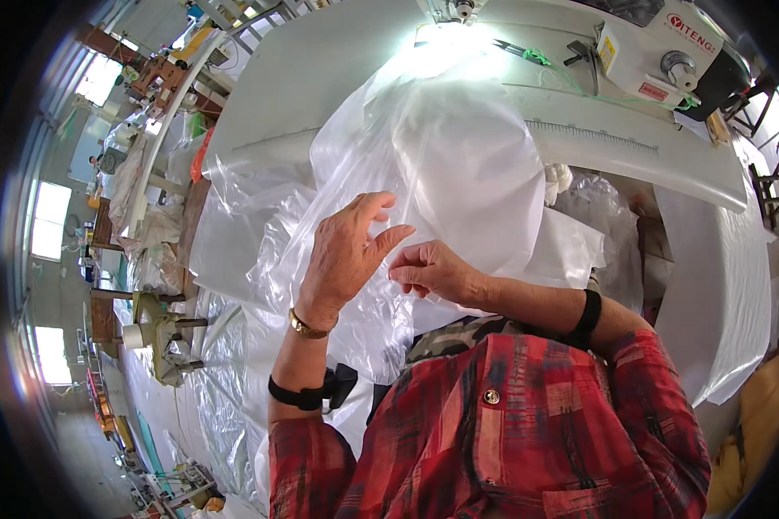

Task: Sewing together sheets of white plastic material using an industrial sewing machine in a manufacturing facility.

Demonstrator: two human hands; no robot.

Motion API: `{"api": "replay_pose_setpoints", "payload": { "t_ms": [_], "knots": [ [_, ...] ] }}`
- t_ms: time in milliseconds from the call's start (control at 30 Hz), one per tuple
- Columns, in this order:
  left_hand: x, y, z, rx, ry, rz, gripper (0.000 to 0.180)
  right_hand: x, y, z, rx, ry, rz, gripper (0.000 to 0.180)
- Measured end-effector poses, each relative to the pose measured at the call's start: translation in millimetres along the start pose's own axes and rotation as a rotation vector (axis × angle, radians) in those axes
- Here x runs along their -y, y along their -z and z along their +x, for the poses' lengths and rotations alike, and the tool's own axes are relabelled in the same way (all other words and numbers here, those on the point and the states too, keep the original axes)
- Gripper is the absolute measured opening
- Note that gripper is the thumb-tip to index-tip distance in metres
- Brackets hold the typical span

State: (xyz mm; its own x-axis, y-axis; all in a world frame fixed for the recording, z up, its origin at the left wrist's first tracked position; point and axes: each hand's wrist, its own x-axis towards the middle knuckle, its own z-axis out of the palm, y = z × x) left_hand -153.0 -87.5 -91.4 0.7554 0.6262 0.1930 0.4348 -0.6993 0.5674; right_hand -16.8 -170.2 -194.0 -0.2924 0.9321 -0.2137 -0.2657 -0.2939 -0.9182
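Observation:
A clear plastic sheet (463, 147) runs from under the brightly lit sewing machine head (464, 9) over the table edge toward my lap. Above its wrinkled near part is my left hand (344, 251), thumb and fingers apart, with nothing visible between them. My right hand (434, 270) is just beside it, thumb and fingertips curled together in a pinch. Whatever those fingertips hold, if anything, is too small or hidden to make out. Plastic lies right behind both hands; whether they touch it I cannot tell.
The pale sewing table (273, 95) has a ruler scale (593, 134) along its front. Dark scissors or snips (515, 49) with green thread lie near the machine head. More plastic sheeting (225, 381) hangs at my left, and a white sheet (710, 285) at my right. A stool (160, 337) stands left.

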Motion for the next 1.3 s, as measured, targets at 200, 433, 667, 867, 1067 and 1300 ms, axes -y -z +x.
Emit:
{"api": "replay_pose_setpoints", "payload": {
  "t_ms": [200,433,667,867,1067,1300],
  "knots": [
    [27.7,-7.4,-30.9,0.058,0.296,-0.146,0.038,-3.4,5.1,-18.3,0.074,0.128,-0.054,0.017],
    [67.5,21.2,-99.8,-0.110,0.373,0.289,0.048,0.3,31.5,-41.7,0.007,0.072,0.215,0.011],
    [109.2,23.0,-168.9,-0.027,0.594,0.554,0.058,11.6,32.7,-46.2,-0.009,0.137,0.261,0.013],
    [153.6,29.0,-217.1,-0.205,0.762,0.463,0.027,22.9,32.3,-39.7,-0.006,0.153,0.272,0.011],
    [200.7,97.0,-268.7,-0.463,0.815,0.027,0.028,40.1,44.4,-35.3,-0.135,0.325,0.324,0.010],
    [180.6,190.4,-308.2,-0.719,0.730,-0.039,0.018,49.5,58.0,-32.5,-0.116,0.441,0.397,0.009]
  ]
}}
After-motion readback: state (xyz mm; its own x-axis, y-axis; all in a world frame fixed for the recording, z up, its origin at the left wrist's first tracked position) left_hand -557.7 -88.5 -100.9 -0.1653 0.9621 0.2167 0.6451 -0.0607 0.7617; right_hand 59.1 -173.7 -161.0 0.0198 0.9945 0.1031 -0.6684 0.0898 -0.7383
